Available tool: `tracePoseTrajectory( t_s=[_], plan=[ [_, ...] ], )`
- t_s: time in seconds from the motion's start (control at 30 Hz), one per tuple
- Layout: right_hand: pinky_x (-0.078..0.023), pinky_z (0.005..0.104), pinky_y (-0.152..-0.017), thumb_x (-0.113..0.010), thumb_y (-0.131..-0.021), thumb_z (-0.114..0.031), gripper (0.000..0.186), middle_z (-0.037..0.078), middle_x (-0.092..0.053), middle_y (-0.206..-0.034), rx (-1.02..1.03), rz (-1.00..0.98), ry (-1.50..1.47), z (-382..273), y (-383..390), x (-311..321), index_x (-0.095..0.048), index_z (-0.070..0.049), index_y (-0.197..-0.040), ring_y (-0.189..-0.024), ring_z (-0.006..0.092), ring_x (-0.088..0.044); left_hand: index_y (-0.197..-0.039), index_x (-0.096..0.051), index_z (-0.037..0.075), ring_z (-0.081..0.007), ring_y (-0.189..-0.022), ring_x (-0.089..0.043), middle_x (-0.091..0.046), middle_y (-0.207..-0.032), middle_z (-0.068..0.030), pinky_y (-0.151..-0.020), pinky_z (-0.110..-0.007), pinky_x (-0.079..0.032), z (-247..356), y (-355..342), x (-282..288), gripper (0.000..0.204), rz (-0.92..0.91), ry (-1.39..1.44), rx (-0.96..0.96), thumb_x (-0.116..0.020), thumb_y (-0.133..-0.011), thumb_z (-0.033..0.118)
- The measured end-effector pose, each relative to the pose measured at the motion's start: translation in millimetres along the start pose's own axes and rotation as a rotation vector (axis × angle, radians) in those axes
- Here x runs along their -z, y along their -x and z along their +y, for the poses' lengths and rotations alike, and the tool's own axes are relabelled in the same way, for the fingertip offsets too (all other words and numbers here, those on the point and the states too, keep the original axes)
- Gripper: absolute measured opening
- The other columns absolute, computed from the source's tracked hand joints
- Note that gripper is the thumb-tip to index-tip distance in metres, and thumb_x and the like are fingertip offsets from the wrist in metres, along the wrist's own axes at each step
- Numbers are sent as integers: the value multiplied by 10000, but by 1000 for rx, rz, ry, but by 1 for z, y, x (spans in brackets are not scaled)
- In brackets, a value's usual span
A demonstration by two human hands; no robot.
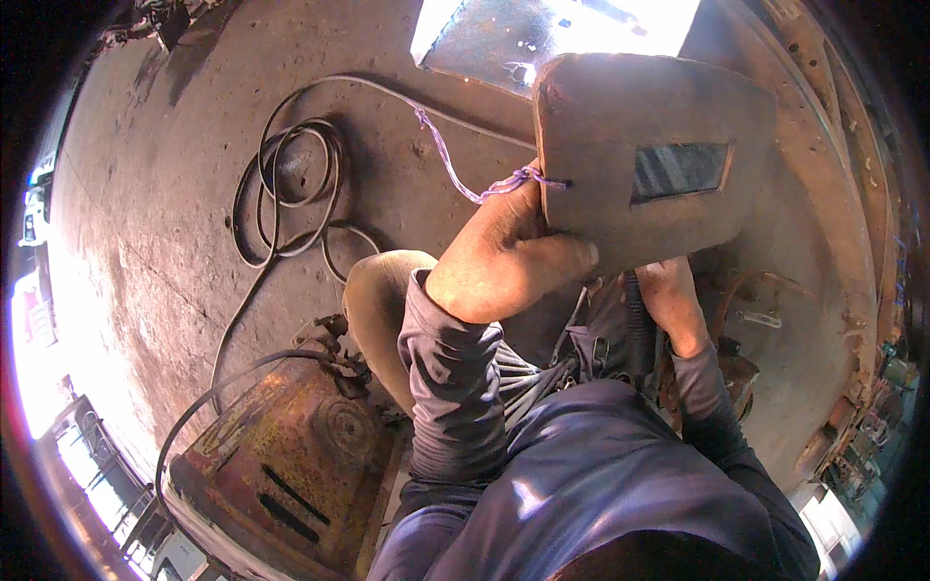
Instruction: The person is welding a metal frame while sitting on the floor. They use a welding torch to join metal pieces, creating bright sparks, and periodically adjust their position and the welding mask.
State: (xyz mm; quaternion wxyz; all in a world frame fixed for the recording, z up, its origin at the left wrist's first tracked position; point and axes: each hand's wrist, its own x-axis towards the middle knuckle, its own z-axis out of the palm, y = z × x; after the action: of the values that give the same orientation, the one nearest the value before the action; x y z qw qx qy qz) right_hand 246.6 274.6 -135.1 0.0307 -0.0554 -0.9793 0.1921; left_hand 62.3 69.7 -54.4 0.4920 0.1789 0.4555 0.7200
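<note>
My left hand grips the edge of a brown hand-held welding shield with a dark rectangular window, held up in front of me. A purple cord hangs from the shield near my thumb. My right hand is lower, under the shield, closed around a dark handle with a black cable; what is at its tip is hidden by the shield. My bent knee shows below the left hand.
A rusty welding machine stands at the lower left with cables plugged in. A coil of black cable lies on the dirty concrete floor. A bright metal sheet lies at the top. Rusty steel beams run along the right.
</note>
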Motion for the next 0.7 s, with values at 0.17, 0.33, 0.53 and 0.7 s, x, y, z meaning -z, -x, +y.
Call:
tracePoseTrajectory(
  t_s=[0.17, 0.33, 0.53, 0.7],
  plan=[
    [-446, 491, -1034, -600, -851, -37, 238, 158, -674, -1183, 29, 8, 33, -1, 1, 0, -719, -43, -1058, -1144, 395, -589, -1269, -595, -42, -278, -897, -704, -706, -1082, -166, -789, -402, -595, -1, 0, -4, 433, 30, 41, 0, -643, -840, -31],
    [-465, 493, -994, -600, -843, -35, 219, 152, -675, -1165, -2, -19, 27, 2, 3, -2, -716, -42, -1029, -1128, 395, -595, -1285, -592, -31, -269, -938, -696, -701, -1118, -156, -815, -405, -587, -1, -2, -1, 449, -20, 1, 40, -642, -839, -53],
    [-494, 478, -906, -619, -818, -15, 181, 174, -669, -1100, 3, 73, 19, 3, 4, -8, -697, -25, -981, -1071, 375, -619, -1297, -590, -29, -258, -971, -687, -699, -1136, -138, -852, -394, -573, 1, 1, -7, 464, 31, 16, 48, -649, -837, -39],
    [-473, 445, -973, -633, -902, -126, 296, 227, -635, -1219, -426, -206, -370, -10, -4, 9, -635, 10, -1165, -1156, 398, -605, -1280, -602, -29, -253, -969, -685, -698, -1134, -136, -854, -386, -572, 1, 0, -4, 449, 43, 2, 41, -647, -833, -37]
  ],
)
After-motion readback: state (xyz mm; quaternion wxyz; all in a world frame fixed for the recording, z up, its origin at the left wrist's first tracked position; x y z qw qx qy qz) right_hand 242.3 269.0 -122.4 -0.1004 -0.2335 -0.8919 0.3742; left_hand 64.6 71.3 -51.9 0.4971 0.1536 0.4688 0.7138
